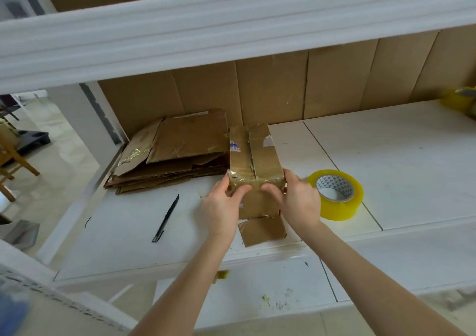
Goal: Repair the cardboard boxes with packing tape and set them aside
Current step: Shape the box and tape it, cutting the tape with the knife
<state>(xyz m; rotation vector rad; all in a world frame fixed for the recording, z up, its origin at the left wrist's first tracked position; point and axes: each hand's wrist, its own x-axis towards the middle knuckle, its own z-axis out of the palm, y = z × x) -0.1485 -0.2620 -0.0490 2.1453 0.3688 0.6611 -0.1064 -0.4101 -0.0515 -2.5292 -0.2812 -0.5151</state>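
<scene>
A small cardboard box, taped along its top seam, stands on the white shelf. My left hand holds its near left corner, thumb on the front face. My right hand holds the near right corner, its thumb pressing the tape at the front edge. A loose flap sticks out from under the box toward me. A roll of yellow packing tape lies flat just right of my right hand.
A pile of flattened cardboard boxes lies left of the box, touching it. A black utility knife lies in front of the pile. Cardboard sheets line the back wall. Another yellow roll sits far right. An upper shelf beam overhangs.
</scene>
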